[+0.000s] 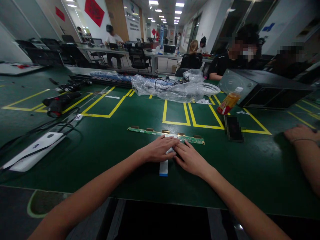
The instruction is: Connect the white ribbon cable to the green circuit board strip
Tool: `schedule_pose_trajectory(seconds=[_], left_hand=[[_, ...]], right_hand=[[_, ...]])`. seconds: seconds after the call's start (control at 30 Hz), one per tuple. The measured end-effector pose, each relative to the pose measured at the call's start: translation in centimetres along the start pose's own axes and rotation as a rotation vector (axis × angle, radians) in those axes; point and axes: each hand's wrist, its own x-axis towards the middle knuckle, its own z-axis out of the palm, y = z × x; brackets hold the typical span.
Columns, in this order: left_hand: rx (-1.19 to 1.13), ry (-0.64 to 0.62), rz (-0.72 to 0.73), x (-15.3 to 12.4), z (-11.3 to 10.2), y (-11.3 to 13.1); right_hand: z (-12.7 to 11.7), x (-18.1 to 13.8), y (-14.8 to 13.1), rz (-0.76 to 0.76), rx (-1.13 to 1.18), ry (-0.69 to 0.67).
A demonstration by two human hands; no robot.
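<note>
A long, narrow green circuit board with gold-coloured tabs along its far edge lies on the green table in front of me. A white flat ribbon cable with a blue end runs from under my hands toward me. My left hand is closed on the cable, its fingers reaching over the board's middle and its thumb beside the cable. Against its fingertips, my right hand closes on the cable from the other side, with one finger near the board's edge. My fingers hide the spot where cable and board meet.
At left lie a white power bank-like box with black cords and a black tool. Clear plastic wrap, a drink bottle, a dark phone-like object and a black case stand beyond. Another person's hand rests at right.
</note>
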Motion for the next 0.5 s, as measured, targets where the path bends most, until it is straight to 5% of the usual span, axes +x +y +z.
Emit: schedule_pose_trajectory(seconds=[0.5], left_hand=[[-0.087,0.031,-0.016,-0.14,0.0,-0.09]], right_hand=[[0.61,-0.2,-0.34,0.148,-0.09,0.018]])
